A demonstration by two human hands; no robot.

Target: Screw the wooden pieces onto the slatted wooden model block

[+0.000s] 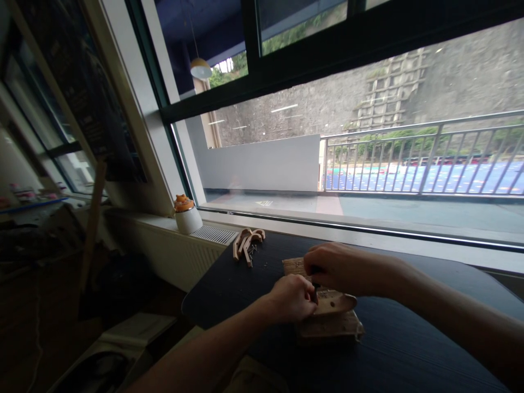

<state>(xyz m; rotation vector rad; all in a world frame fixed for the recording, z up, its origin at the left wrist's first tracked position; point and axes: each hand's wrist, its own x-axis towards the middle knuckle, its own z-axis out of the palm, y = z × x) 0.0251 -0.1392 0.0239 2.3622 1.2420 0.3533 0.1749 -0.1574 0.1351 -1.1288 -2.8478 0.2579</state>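
Observation:
A worn wooden block (331,326) lies on the dark round table (393,349), with a flat rounded wooden piece (336,302) resting on top of it. My left hand (291,299) is closed in a pinch at the left end of that piece. My right hand (338,268) is closed just above it, gripping a small dark tool whose tip points down onto the wood. What the left fingers pinch is too small to make out.
Several curved wooden pieces (246,242) and small dark nails lie at the table's far left edge. A white jar with an orange lid (187,214) stands on the windowsill. A radiator grille (213,234) runs beneath the large window. The floor to the left is dim and cluttered.

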